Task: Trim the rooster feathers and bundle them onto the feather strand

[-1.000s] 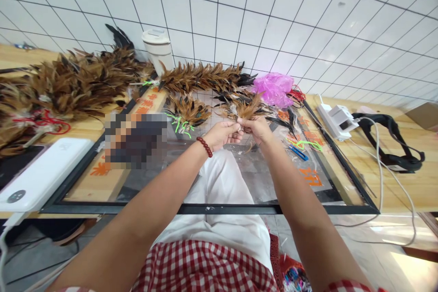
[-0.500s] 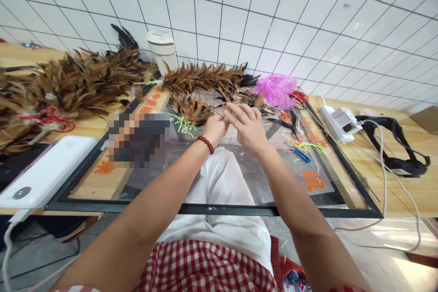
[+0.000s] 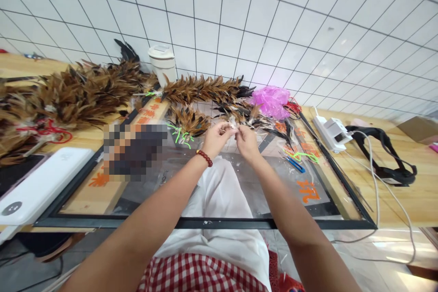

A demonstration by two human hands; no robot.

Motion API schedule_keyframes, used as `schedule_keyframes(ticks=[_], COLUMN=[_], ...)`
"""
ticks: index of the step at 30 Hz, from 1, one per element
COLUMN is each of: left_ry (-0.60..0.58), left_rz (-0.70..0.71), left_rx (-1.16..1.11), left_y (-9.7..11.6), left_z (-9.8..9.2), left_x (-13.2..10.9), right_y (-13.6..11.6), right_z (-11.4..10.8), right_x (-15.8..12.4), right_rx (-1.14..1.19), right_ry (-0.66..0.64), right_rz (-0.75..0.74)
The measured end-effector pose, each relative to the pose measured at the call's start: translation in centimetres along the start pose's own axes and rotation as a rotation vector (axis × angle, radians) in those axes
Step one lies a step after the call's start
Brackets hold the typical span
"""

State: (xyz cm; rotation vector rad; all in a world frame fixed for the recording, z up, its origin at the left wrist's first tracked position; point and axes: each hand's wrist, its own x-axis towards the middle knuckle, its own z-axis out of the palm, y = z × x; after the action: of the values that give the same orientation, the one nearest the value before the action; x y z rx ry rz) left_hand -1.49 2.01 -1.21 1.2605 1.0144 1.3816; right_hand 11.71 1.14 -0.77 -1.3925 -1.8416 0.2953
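Observation:
My left hand (image 3: 216,138), with a beaded bracelet at the wrist, is closed in a pinch. Fingertip to fingertip with it, my right hand (image 3: 247,143) pinches too. Between them shows the pale fluffy end of a small feather (image 3: 233,123); the rest of it is hidden by fingers. Just behind the hands lie loose dark and brown feathers (image 3: 236,112). Left of them rests a brown feather bunch (image 3: 190,119) with green ties (image 3: 183,134). A long feather strip (image 3: 201,89) stretches across the back.
A black-framed glass panel (image 3: 226,223) lies beneath my hands. A blue cutter (image 3: 295,164), pink plastic bag (image 3: 271,101), white cup (image 3: 162,65) and large feather bundle (image 3: 85,91) surround them. A white power bank (image 3: 48,185) lies left; a power strip (image 3: 330,133) and black strap (image 3: 386,155) lie right.
My right hand's fingers have gone from spread over the left to a pinch beside it. The pale feather end now shows between my fingertips. The view has tilted slightly up.

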Motion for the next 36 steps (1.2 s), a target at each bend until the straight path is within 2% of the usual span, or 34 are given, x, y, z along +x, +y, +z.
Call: schedule_keyframes(ticks=[2,4,9,14,16,18,21,23,25,29,32,36], left_ry=[0.015,0.033,0.023,-0.051,-0.100,-0.103,0.007,0.075,0.100,0.044,-0.024,-0.111], left_rz=[0.015,0.031,-0.080,-0.136,-0.181,-0.225,-0.291,-0.306,-0.286,-0.254,-0.280,-0.307], left_rx=[-0.135,-0.190,-0.283,-0.301,-0.300,-0.325,-0.449,-0.518,-0.513,-0.346,-0.233,-0.207], left_y=[-0.4,-0.8,-1.1,-0.6,-0.3,-0.1,0.0,0.1,0.1,0.0,0.0,0.4], left_z=[0.2,0.3,0.2,0.0,-0.1,-0.2,-0.2,-0.2,-0.2,-0.1,0.0,0.0], left_x=[0.1,0.1,-0.2,-0.3,-0.2,-0.2,0.0,0.1,0.2,0.0,-0.3,-0.4], right_y=[-0.2,-0.5,-1.0,-0.5,-0.4,-0.4,-0.7,-1.0,-1.2,-1.3,-1.0,-0.2], right_z=[0.3,0.5,0.7,0.7,0.6,0.3,0.0,-0.2,-0.3,-0.2,0.1,0.3], right_x=[0.1,0.1,-0.1,-0.1,0.0,-0.1,-0.6,-1.0,-1.3,-1.2,-1.0,-0.8], right_rx=[0.260,0.397,0.531,0.803,0.832,0.735,0.368,0.147,0.058,0.196,0.466,0.733], right_ry=[-0.024,-0.052,-0.170,-0.279,-0.341,-0.383,-0.308,-0.184,-0.069,0.018,0.052,0.106], right_rz=[0.138,0.193,0.280,0.436,0.437,0.378,0.175,0.051,-0.012,-0.013,0.146,0.359])
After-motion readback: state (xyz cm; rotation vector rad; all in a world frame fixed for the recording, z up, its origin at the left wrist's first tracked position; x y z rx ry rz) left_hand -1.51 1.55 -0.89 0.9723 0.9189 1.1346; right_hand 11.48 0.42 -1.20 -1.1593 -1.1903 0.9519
